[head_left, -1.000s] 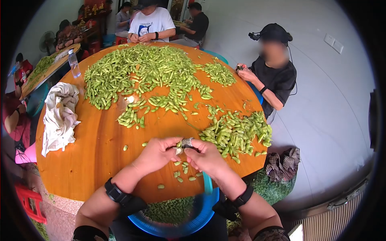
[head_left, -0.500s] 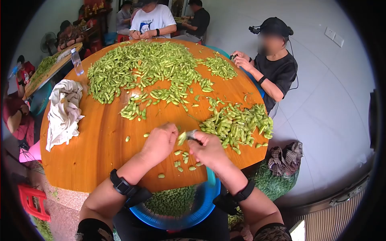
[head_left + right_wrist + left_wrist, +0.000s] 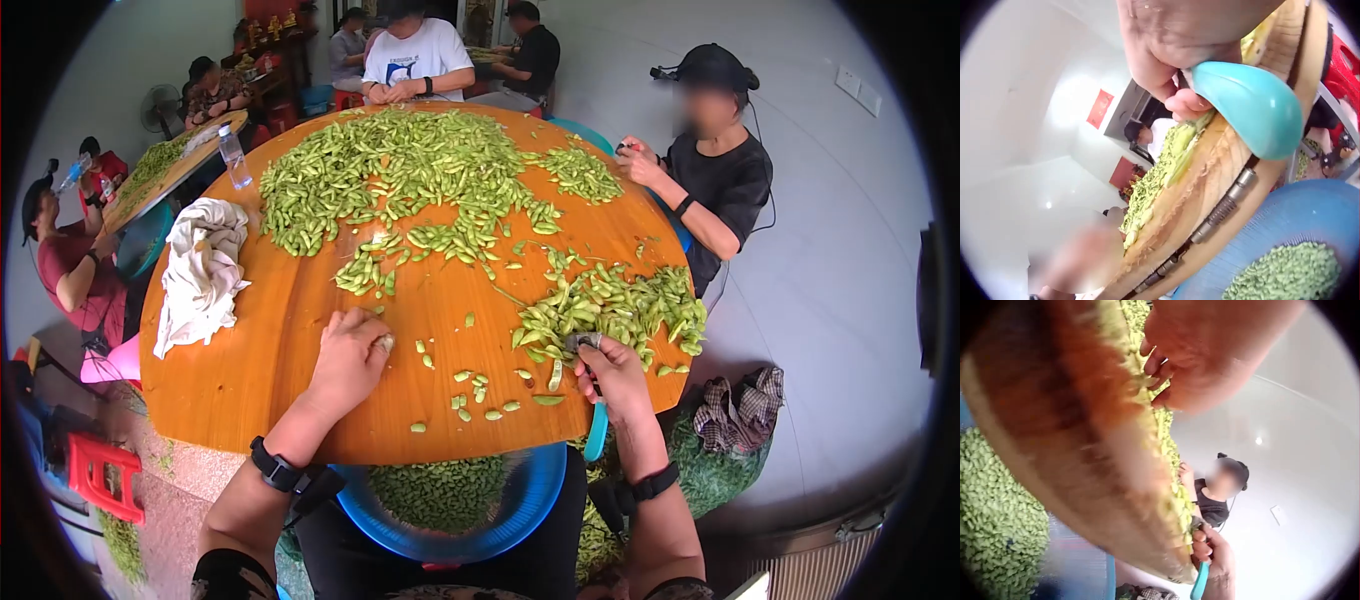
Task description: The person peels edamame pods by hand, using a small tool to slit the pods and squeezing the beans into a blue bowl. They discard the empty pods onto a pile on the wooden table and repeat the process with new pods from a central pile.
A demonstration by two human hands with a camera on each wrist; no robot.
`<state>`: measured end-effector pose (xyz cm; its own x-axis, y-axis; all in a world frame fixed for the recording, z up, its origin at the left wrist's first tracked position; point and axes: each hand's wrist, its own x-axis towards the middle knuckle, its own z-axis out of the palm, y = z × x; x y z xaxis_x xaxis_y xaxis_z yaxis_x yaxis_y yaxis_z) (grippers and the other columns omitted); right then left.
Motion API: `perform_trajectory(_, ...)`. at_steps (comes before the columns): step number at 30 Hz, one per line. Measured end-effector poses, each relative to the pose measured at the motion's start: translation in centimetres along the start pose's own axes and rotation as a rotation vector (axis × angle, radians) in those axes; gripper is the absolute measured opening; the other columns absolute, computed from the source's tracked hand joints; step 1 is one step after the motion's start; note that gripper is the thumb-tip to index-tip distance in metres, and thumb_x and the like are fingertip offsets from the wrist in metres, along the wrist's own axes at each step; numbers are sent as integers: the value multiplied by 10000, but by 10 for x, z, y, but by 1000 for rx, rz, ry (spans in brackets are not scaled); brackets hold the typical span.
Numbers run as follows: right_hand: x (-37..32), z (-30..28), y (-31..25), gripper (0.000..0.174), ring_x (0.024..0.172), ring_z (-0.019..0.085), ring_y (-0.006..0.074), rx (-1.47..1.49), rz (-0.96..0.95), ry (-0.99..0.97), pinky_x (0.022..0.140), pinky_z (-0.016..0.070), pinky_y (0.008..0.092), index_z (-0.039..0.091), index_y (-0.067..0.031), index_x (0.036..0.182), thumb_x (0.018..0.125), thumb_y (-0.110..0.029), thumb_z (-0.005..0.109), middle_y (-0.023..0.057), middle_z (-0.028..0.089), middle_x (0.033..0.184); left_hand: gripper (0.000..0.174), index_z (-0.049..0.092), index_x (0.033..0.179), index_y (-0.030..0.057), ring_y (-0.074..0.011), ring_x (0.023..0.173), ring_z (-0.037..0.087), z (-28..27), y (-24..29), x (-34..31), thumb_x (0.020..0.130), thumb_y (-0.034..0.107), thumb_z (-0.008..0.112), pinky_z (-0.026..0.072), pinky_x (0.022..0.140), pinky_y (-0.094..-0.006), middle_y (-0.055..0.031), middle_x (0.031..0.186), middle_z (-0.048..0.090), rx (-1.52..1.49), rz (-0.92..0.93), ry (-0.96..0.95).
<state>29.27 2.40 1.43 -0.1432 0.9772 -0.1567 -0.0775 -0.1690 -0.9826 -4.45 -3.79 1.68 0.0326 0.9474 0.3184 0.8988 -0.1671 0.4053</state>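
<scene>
Teal-handled tool (image 3: 596,432) gripped in right hand (image 3: 620,385), right of centre, near green pods (image 3: 585,310); left of centre, left hand (image 3: 347,364) bent-fingered, grasp unclear.

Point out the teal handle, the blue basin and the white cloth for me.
Teal handle (image 3: 1250,106): right wrist view, middle of its side.
Blue basin (image 3: 440,546): head view, near wall.
White cloth (image 3: 200,275): head view, middle of its folds.
</scene>
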Motion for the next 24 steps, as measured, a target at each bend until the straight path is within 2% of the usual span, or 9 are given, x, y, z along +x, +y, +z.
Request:
perform_trajectory(2,0,3,0,148,423,464,57,-58,-10,-1,358,340,202,580,-36,814,924,-127,542,5,553,615,136,643,955,45,-328,1019,517,16,-18,-2,843,112,604,403,905,-427,-132,1047,597,-11,60,209)
perform_trajectory(4,0,3,3,146,424,463,56,-116,-17,-1,361,343,200,578,-37,824,930,-131,539,4,553,619,161,637,992,35,-326,1053,520,19,-19,-1,867,130,597,400,934,-407,-133,1066,599,-70,0,185)
perform_trajectory(6,3,-2,9,129,432,469,55,-74,-65,-38,367,348,196,587,-41,852,933,-126,533,3,556,629,194,627,1058,46,-303,1039,531,24,-7,3,910,156,567,400,935,-382,-117,1076,601,-374,22,67)
perform_trajectory(11,0,0,6,126,440,474,56,-68,-54,-21,370,350,196,588,-40,865,934,-130,534,5,558,635,266,594,1151,55,-306,1121,519,41,58,5,923,189,561,383,997,-384,-125,1157,596,-551,101,-203)
perform_trajectory(13,1,-1,7,123,439,476,57,-60,-55,-31,368,350,198,593,-35,872,933,-125,535,7,559,633,340,569,1196,59,-317,1166,491,52,75,5,890,200,609,380,1008,-403,-123,1213,569,-552,272,-307)
perform_trajectory(14,1,-1,8,123,439,476,57,-60,-55,-29,368,350,198,593,-35,872,933,-125,535,7,559,633,340,569,1196,59,-317,1166,491,55,83,4,890,200,609,380,1008,-403,-123,1213,569,-553,274,-308)
perform_trajectory(17,0,0,8,113,437,479,59,-67,-71,-14,367,353,204,600,-31,870,928,-108,541,10,561,630,460,550,1235,71,-289,1216,447,64,104,0,803,164,677,376,1012,-408,-110,1315,494,-387,249,-74)
perform_trajectory(20,1,0,9,113,438,481,59,-59,-73,-13,366,354,204,592,-32,862,928,-109,541,10,559,631,355,596,1141,73,-279,1140,493,71,107,12,795,118,662,393,974,-398,-100,1213,553,-375,399,-196)
perform_trajectory(24,-1,0,10,117,437,481,60,-52,-71,-7,365,354,205,577,-35,846,929,-109,540,9,557,632,218,623,1007,69,-281,1022,536,74,100,1,789,67,638,416,909,-381,-77,1066,592,-415,399,-214)
